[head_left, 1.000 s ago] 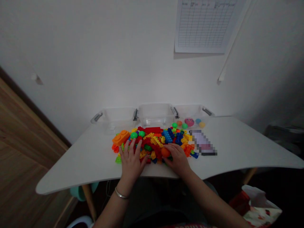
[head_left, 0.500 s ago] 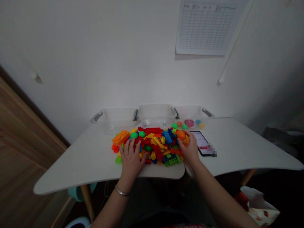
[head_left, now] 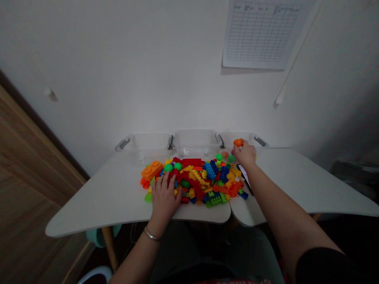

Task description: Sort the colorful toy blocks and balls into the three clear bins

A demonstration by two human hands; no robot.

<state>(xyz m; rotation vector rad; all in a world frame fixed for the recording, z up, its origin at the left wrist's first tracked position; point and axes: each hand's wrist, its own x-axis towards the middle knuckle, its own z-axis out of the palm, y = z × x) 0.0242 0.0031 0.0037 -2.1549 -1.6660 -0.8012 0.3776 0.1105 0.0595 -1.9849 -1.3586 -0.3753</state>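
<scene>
A heap of coloured plastic bricks (head_left: 195, 179) lies on the white table (head_left: 118, 197). My left hand (head_left: 164, 197) rests flat on the heap's left side, fingers spread, beside green balls (head_left: 173, 167) and a large orange brick (head_left: 152, 170). My right hand (head_left: 245, 153) reaches to the rim of the right clear bin (head_left: 257, 140), fingers pinched round an orange ball (head_left: 238, 142). Green and orange balls (head_left: 224, 156) show at that bin's front.
Three clear plastic bins stand against the wall: left (head_left: 142, 146), middle (head_left: 195, 142) and right. A dark phone (head_left: 244, 177) lies under my right forearm. A printed chart (head_left: 260, 33) hangs on the wall. The table's front edge is notched.
My right hand lifted the orange ball from the heap's near side and carried it back and right to the right bin. My left hand stayed on the bricks.
</scene>
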